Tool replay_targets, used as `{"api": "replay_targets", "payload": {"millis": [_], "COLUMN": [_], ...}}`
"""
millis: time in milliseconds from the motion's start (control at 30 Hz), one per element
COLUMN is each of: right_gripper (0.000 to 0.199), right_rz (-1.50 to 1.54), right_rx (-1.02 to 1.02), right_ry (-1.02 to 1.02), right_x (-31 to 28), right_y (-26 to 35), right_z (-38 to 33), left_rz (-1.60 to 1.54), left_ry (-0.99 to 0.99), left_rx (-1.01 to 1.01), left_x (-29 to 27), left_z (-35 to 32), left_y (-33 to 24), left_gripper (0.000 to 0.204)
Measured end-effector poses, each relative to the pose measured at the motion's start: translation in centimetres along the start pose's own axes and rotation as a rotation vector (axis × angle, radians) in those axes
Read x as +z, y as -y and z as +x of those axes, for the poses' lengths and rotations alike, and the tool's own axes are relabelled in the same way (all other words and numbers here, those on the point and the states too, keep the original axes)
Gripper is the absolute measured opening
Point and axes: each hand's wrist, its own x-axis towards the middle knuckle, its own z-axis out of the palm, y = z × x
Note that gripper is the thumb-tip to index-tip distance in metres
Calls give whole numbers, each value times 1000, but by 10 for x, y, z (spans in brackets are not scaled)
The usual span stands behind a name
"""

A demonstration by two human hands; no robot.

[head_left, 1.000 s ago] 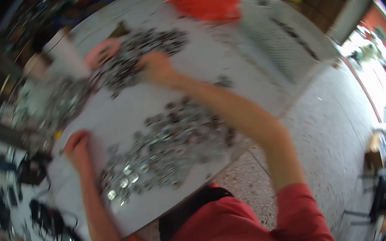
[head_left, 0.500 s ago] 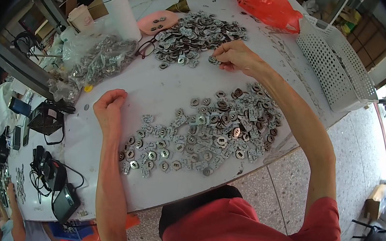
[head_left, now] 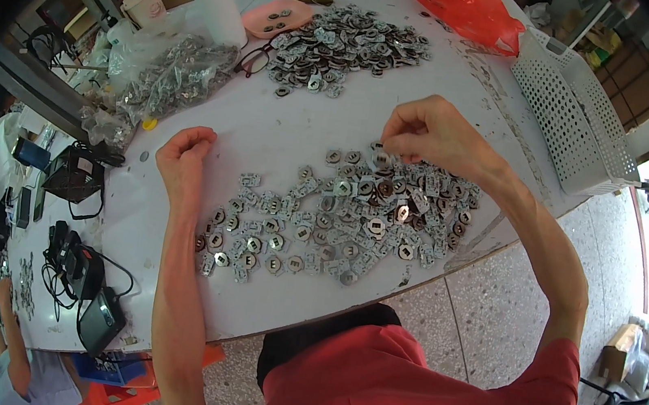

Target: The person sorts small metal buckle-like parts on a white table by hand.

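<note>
White desk [head_left: 301, 130], many little metal parts [head_left: 376, 226] mid-frame.
Right hand [head_left: 423, 138] is nearest, just above their pile's top edge, fingers bunched; cannot tell if gripping one. Curled left hand [head_left: 185, 158] rests farther left.

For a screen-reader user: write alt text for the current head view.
A person's right hand is at the far edge of small metal parts spread on a white table, the left hand curled to their left. A second pile and a red bag lie beyond.
</note>
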Motion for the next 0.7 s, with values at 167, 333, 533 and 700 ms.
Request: {"api": "replay_targets", "payload": {"millis": [167,333,533,700], "right_gripper": [11,11,9,10], "right_rz": [-201,-334,-432,-342], "right_rx": [-71,-212,-396,-369], "right_ry": [-71,-140,-183,-165], "right_x": [10,15,19,18], "right_y": [1,5,11,15], "right_z": [-11,-19,-28,-26], "left_rz": [-12,-9,-5,-9], "left_ry": [9,10,10,-13], "left_rx": [-1,-11,-14,-21], "left_x": [3,5,2,1], "left_z": [1,1,1,0], "left_y": [0,0,-1,1], "left_gripper": [17,18,18,18]}}
